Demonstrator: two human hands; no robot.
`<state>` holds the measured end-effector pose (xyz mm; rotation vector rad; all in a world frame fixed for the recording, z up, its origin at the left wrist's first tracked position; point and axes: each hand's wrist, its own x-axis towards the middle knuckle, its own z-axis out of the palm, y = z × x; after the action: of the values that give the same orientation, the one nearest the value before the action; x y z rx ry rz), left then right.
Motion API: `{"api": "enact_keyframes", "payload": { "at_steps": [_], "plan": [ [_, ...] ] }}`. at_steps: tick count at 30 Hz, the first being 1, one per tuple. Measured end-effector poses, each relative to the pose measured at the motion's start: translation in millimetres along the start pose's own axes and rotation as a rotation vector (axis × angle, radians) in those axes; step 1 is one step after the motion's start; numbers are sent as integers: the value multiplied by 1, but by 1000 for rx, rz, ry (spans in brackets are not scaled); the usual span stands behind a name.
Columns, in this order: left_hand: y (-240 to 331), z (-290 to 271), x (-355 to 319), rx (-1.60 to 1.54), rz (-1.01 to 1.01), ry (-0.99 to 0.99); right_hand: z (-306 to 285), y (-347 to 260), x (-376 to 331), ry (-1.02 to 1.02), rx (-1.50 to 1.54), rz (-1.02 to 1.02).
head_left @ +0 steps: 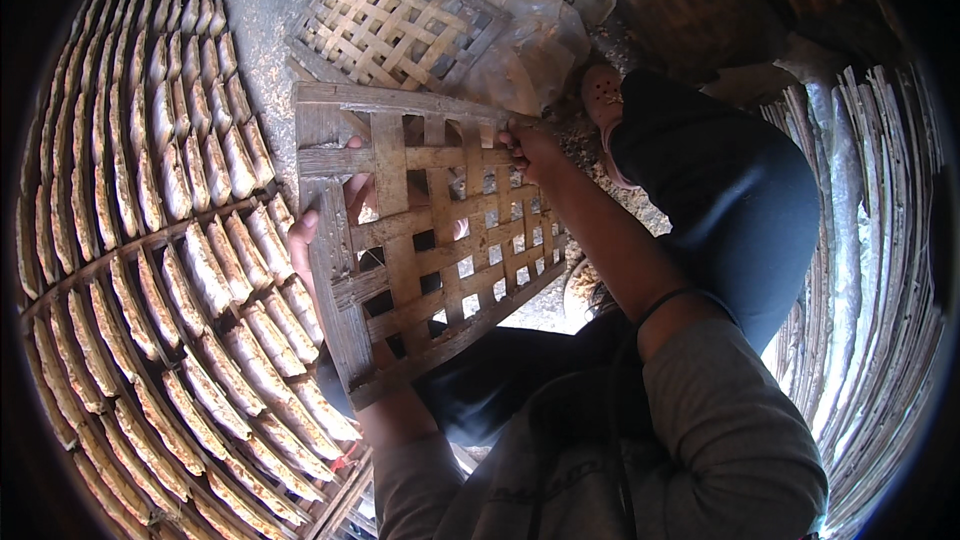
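Note:
A woven bamboo lattice tray point(455, 158) with a weathered wooden frame is held up tilted in front of me. My left hand point(303, 238) is closed around its left frame piece: the thumb shows outside, and some fingers appear through the gaps behind. At the far right corner of the tray, my right hand point(538, 155) is closed on the frame edge, its fingers partly turned out of sight. Through the lattice openings parts of the floor and my legs can be seen. No food or other item lies on the tray.
Several rows of pale slabs with orange-brown edges point(205, 265) stand on a rack to the left. Another lattice tray point(385, 25) lies beyond, beside clear plastic sheeting point(535, 50). Thin wooden slats point(880, 230) stand at the right, past my knee point(750, 180).

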<state>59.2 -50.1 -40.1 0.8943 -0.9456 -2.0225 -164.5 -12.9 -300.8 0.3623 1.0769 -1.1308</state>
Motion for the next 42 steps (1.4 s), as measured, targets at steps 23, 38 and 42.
{"api": "enact_keyframes", "payload": {
  "at_steps": [23,38,42],
  "plan": [
    [-6,-26,-11,-5,66,68,-92,44,75,549,-1547,-672],
    [5,-6,4,7,-25,-87,-10,-13,-5,314,-1785,-1022],
    [6,7,10,-10,-97,-60,-15,-21,2,358,-1860,-1070]
  ]
}}
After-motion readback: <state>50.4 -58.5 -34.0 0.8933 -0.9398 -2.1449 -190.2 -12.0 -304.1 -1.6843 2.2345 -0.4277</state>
